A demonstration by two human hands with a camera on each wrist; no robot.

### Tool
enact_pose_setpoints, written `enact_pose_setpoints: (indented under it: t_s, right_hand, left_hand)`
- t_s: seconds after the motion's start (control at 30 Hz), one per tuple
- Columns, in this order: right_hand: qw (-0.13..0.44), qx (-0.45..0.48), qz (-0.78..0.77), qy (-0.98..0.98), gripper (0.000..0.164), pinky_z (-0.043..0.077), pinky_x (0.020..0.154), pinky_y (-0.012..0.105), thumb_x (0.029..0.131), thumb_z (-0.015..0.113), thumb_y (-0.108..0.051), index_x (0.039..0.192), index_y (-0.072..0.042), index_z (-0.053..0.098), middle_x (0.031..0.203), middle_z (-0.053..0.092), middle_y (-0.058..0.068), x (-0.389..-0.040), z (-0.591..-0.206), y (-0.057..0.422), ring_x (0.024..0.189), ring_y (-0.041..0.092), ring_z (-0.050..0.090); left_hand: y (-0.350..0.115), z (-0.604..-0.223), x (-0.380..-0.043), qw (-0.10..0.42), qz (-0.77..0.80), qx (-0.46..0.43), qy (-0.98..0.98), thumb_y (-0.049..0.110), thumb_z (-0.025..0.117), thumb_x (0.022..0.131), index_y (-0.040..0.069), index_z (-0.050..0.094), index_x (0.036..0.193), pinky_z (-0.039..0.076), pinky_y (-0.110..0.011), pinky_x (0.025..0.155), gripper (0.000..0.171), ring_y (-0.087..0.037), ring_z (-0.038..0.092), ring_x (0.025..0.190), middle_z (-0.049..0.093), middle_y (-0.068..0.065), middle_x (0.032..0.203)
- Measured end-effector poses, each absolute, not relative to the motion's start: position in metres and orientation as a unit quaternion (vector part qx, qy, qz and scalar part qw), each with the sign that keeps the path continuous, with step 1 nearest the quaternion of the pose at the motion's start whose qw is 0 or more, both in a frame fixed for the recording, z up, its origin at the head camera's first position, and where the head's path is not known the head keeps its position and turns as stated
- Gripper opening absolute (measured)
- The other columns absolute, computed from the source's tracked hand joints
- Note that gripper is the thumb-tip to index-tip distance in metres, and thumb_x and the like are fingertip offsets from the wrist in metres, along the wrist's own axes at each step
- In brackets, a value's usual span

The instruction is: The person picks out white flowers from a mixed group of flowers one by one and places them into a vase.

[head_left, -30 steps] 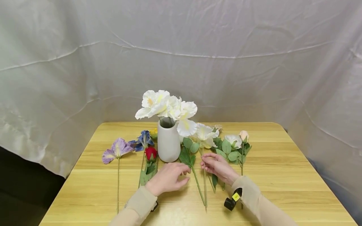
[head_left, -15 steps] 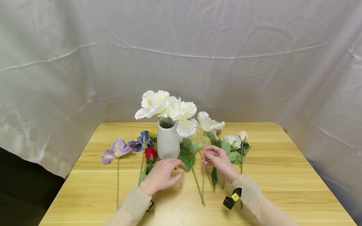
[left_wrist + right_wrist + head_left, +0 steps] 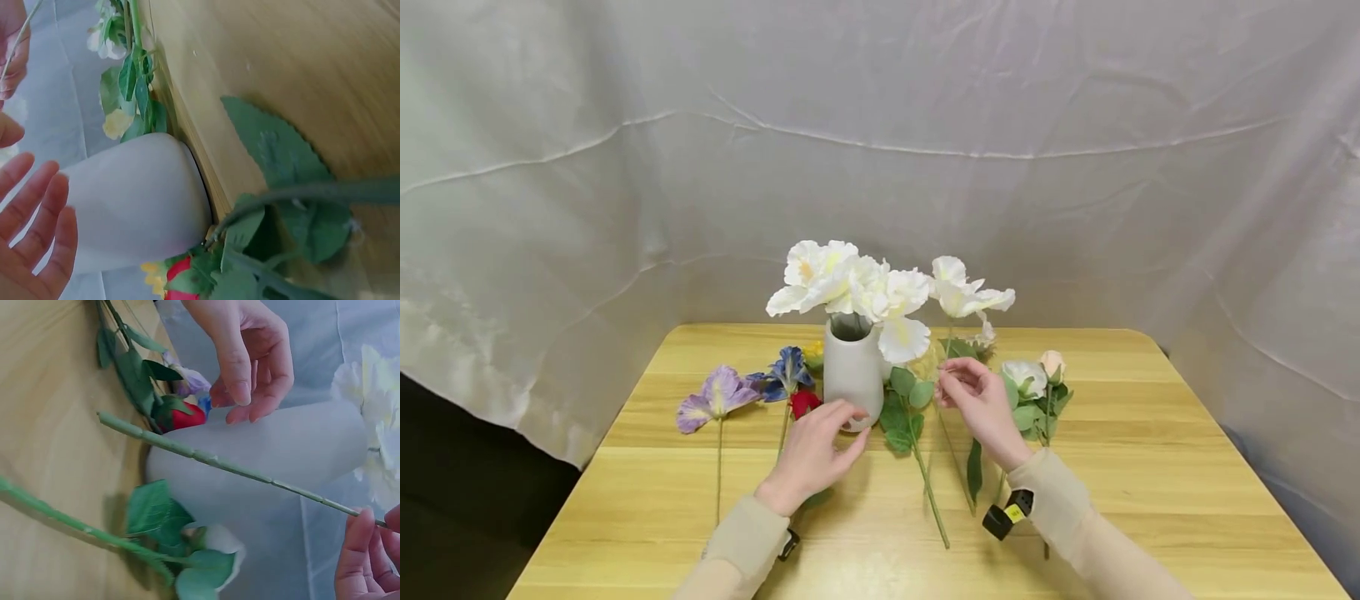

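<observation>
My right hand [image 3: 977, 404] pinches the thin green stem [image 3: 219, 464] of a white artificial iris [image 3: 964, 293] between thumb and fingertips. The iris stands nearly upright above the table, its bloom just right of the vase. In the right wrist view the stem's bare lower end slants across in front of the vase. My left hand [image 3: 812, 457] holds nothing; its fingers are relaxed and spread in front of the white vase [image 3: 853, 379], overlapping its base in the head view. Several white irises [image 3: 850, 279] stand in the vase and lean over its rim.
Left of the vase lie a purple iris [image 3: 718, 392], a blue iris [image 3: 787, 371], a red rose [image 3: 805, 403] and a yellow flower [image 3: 814, 353]. To the right lie a leafy green stem [image 3: 931, 492], a white rose [image 3: 1026, 378] and a peach rose [image 3: 1052, 365].
My right hand has lifted the white iris off the table, raising its bloom to the height of those in the vase. My left hand has drawn back to the left.
</observation>
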State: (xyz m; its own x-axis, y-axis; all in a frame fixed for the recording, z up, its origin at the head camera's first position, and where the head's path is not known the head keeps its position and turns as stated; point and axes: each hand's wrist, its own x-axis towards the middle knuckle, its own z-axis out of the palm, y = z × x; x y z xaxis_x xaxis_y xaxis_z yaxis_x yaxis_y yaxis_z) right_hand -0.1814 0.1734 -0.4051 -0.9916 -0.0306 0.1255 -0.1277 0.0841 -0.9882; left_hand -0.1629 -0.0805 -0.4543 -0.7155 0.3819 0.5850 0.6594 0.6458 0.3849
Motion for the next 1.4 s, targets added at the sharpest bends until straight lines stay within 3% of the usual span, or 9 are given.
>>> enact_pose_setpoints:
  t_s: [0.27, 0.43, 0.63, 0.73, 0.9, 1.17, 1.4]
  right_hand:
    - [0.111, 0.089, 0.652, -0.745, 0.019, 0.061, 0.069, 0.025, 0.099, 0.060, -0.006, 0.114, 0.007, 0.063, 0.089, 0.067, 0.011, -0.184, -0.385, 0.160, 0.072, 0.008, 0.066]
    - [0.161, 0.116, 0.652, -0.732, 0.016, 0.061, 0.067, 0.026, 0.099, 0.060, -0.003, 0.110, 0.007, 0.066, 0.087, 0.065, 0.018, -0.185, -0.374, 0.152, 0.071, 0.014, 0.066]
    - [0.212, 0.139, 0.654, -0.712, 0.013, 0.059, 0.065, 0.023, 0.097, 0.060, 0.001, 0.105, 0.009, 0.066, 0.082, 0.066, 0.005, -0.186, -0.358, 0.143, 0.069, 0.017, 0.065]
    - [0.235, 0.155, 0.653, -0.703, 0.012, 0.059, 0.065, 0.022, 0.097, 0.060, 0.001, 0.103, 0.010, 0.065, 0.079, 0.065, -0.004, -0.186, -0.350, 0.139, 0.068, 0.014, 0.065]
    - [0.268, 0.183, 0.665, -0.672, 0.012, 0.058, 0.064, 0.020, 0.097, 0.060, 0.002, 0.100, 0.012, 0.064, 0.079, 0.066, -0.005, -0.188, -0.338, 0.133, 0.068, 0.006, 0.063]
    - [0.322, 0.209, 0.666, -0.640, 0.017, 0.059, 0.067, 0.019, 0.096, 0.060, 0.003, 0.101, 0.019, 0.061, 0.083, 0.067, 0.000, -0.189, -0.323, 0.129, 0.070, 0.005, 0.063]
    - [0.374, 0.237, 0.662, -0.604, 0.017, 0.060, 0.068, 0.022, 0.096, 0.058, 0.004, 0.099, 0.021, 0.059, 0.085, 0.069, -0.008, -0.191, -0.307, 0.122, 0.072, 0.007, 0.066]
  left_hand:
    - [-0.084, -0.452, -0.166, 0.312, -0.330, -0.220, -0.863, 0.018, 0.076, 0.086, 0.010, 0.071, 0.102, 0.053, -0.026, 0.062, 0.018, -0.021, 0.068, 0.078, 0.072, -0.004, 0.090]
    - [-0.082, -0.447, -0.169, 0.327, -0.374, -0.156, -0.853, 0.022, 0.080, 0.084, 0.007, 0.068, 0.106, 0.051, -0.026, 0.061, 0.030, -0.020, 0.064, 0.076, 0.068, -0.010, 0.091]
    - [-0.078, -0.438, -0.175, 0.299, -0.407, -0.084, -0.859, 0.035, 0.082, 0.082, 0.005, 0.056, 0.127, 0.048, -0.027, 0.062, 0.059, -0.023, 0.062, 0.086, 0.062, -0.011, 0.110]
    - [-0.075, -0.435, -0.178, 0.282, -0.414, -0.070, -0.863, 0.040, 0.082, 0.082, 0.005, 0.050, 0.137, 0.053, -0.033, 0.066, 0.072, -0.027, 0.064, 0.097, 0.059, -0.014, 0.123]
    - [-0.070, -0.435, -0.185, 0.251, -0.417, -0.065, -0.871, 0.044, 0.082, 0.081, 0.005, 0.042, 0.147, 0.057, -0.048, 0.081, 0.087, -0.033, 0.063, 0.110, 0.058, -0.017, 0.131]
    - [-0.070, -0.439, -0.197, 0.212, -0.411, -0.064, -0.884, 0.046, 0.083, 0.079, 0.007, 0.041, 0.150, 0.056, -0.053, 0.090, 0.091, -0.035, 0.063, 0.116, 0.062, -0.016, 0.131]
    - [-0.072, -0.443, -0.200, 0.196, -0.422, -0.065, -0.883, 0.043, 0.082, 0.082, 0.006, 0.041, 0.150, 0.055, -0.055, 0.097, 0.087, -0.039, 0.062, 0.122, 0.059, -0.019, 0.139]
